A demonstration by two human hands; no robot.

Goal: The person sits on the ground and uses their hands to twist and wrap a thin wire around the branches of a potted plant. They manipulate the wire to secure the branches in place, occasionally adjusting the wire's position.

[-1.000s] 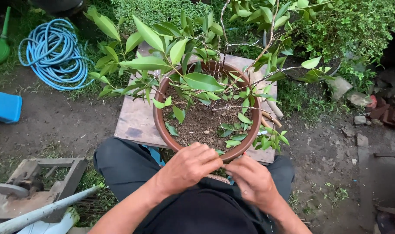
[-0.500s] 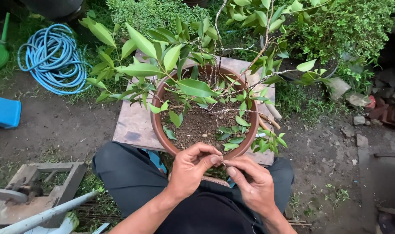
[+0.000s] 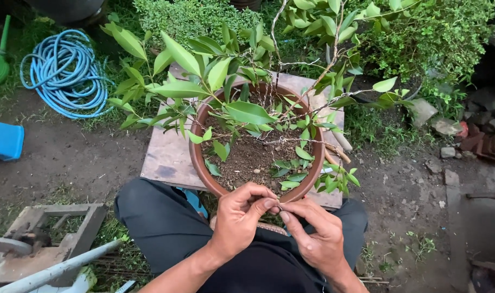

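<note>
Pinching a thin wire [image 3: 278,206] between them, the left hand [image 3: 241,217] and right hand [image 3: 314,232] meet fingertip to fingertip at the near rim of the brown pot [image 3: 204,172]. This looks like bending or twisting the wire, and the next move calls for fine finger control. Just beyond, soil [image 3: 246,157] fills the pot, which stands on a wooden board [image 3: 169,152]. Leafy wired branches [image 3: 204,81] overhang the pot and crowd the way. Far left lies a coiled blue hose [image 3: 63,73].
</note>
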